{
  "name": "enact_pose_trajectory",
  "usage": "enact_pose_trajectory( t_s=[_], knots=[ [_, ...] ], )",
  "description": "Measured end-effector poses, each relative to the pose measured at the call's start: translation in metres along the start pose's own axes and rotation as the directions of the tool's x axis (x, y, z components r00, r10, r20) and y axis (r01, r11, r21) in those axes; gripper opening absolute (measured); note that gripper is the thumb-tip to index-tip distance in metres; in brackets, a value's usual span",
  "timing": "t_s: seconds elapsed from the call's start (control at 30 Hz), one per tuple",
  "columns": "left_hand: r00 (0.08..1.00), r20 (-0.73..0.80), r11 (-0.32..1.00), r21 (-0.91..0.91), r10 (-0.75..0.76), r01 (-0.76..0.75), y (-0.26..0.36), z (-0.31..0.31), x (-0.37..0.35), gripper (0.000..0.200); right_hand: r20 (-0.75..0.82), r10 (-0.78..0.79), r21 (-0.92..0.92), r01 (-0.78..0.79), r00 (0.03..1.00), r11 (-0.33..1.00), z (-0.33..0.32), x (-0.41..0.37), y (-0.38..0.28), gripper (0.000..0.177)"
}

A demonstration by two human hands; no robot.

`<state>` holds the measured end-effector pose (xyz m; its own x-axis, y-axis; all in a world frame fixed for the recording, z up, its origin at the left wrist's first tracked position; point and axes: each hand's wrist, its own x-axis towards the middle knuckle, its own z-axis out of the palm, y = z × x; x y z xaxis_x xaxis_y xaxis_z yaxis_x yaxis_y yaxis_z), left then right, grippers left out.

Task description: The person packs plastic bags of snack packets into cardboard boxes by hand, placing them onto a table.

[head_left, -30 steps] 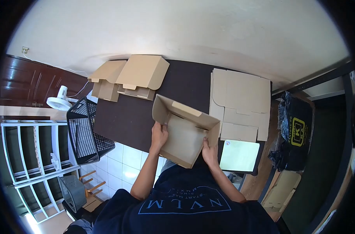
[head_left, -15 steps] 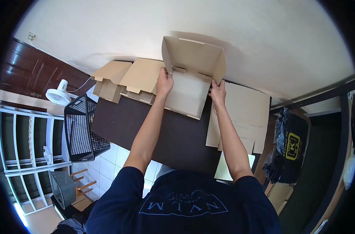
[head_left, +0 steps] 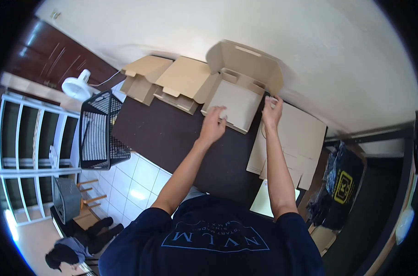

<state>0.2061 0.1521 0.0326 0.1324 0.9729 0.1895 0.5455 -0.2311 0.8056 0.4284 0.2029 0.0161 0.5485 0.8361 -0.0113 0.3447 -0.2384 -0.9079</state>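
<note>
An opened cardboard box (head_left: pixel 235 102) stands on the dark table (head_left: pixel 172 133), its lid (head_left: pixel 250 60) raised at the back near the wall. Over the box's front left edge is my left hand (head_left: pixel 213 125), fingers loosely bent and apart, with nothing held. My right hand (head_left: pixel 272 112) hovers by the box's right back corner, just below the lid's side flap. Its fingers are slightly bent and appear to hold nothing. Left of this box sit two more folded boxes, a middle one (head_left: pixel 190 76) and a far left one (head_left: pixel 147 76), their lids partly lowered.
Flat cardboard sheets (head_left: pixel 294 138) lie on the right, beside a bright pale panel (head_left: pixel 264 202). A black plastic basket (head_left: pixel 96 133) and a white fan (head_left: pixel 78 87) are at the left. Black-wrapped goods (head_left: pixel 340 188) stand right. Another person (head_left: pixel 75 248) is at the lower left.
My left hand has let go of the box's left side and come down to its front. My right hand has come off the right flap. The lid leans further back.
</note>
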Motion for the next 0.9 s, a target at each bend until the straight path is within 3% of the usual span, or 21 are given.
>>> enact_pose_trajectory(
  t_s=[0.1,0.17,0.27,0.3,0.4,0.47,0.5,0.57,0.7,0.77,0.9],
  knots=[
    [0.997,0.082,0.994,0.109,0.003,-0.012,0.0,-0.003,-0.03,0.039,-0.025,-0.014,0.093,0.016,1.0,0.996,0.007,0.003,0.014,0.049],
    [0.986,0.168,0.985,0.172,-0.011,-0.018,-0.004,-0.002,-0.036,0.044,-0.265,-0.373,-0.165,0.339,0.889,0.926,-0.004,-0.001,-0.009,0.048],
    [0.975,0.212,0.985,0.169,-0.059,0.023,-0.01,0.0,-0.031,0.046,-0.357,-0.302,-0.098,0.286,0.884,0.953,-0.007,0.023,-0.035,0.045],
    [0.982,0.19,0.981,0.192,-0.027,-0.01,-0.011,0.001,-0.029,0.037,-0.357,-0.311,-0.097,0.296,0.881,0.95,-0.01,0.03,-0.043,0.045],
    [0.966,0.249,0.978,0.209,-0.07,0.017,-0.017,-0.001,-0.023,0.029,-0.247,-0.26,-0.121,0.237,0.933,0.964,-0.02,0.041,-0.06,0.031],
    [0.984,0.175,0.981,0.191,-0.011,-0.023,-0.017,0.0,-0.03,0.024,-0.119,-0.257,-0.323,0.207,0.959,0.924,-0.023,0.047,-0.067,0.023],
    [0.993,0.109,0.982,0.183,0.036,-0.055,-0.017,0.0,-0.036,0.019,-0.121,-0.26,-0.327,0.209,0.958,0.922,-0.022,0.05,-0.064,0.023],
    [0.994,0.105,0.982,0.186,0.008,-0.027,-0.021,-0.002,-0.045,0.02,-0.021,-0.262,-0.473,0.221,0.965,0.853,-0.015,0.047,-0.052,0.025],
    [0.991,0.126,0.983,0.18,-0.051,0.028,-0.024,-0.009,-0.054,0.03,0.066,-0.232,-0.51,0.233,0.97,0.828,-0.004,0.073,0.005,0.026],
    [0.991,0.118,0.985,0.17,-0.058,0.037,-0.025,-0.01,-0.062,0.034,0.121,-0.19,-0.176,0.21,0.974,0.962,0.008,0.094,0.041,0.03],
    [0.992,0.111,0.991,0.127,-0.056,0.042,-0.022,-0.022,-0.075,0.041,0.018,-0.174,0.0,0.174,0.985,0.985,-0.003,0.066,0.008,0.031]
  ],
)
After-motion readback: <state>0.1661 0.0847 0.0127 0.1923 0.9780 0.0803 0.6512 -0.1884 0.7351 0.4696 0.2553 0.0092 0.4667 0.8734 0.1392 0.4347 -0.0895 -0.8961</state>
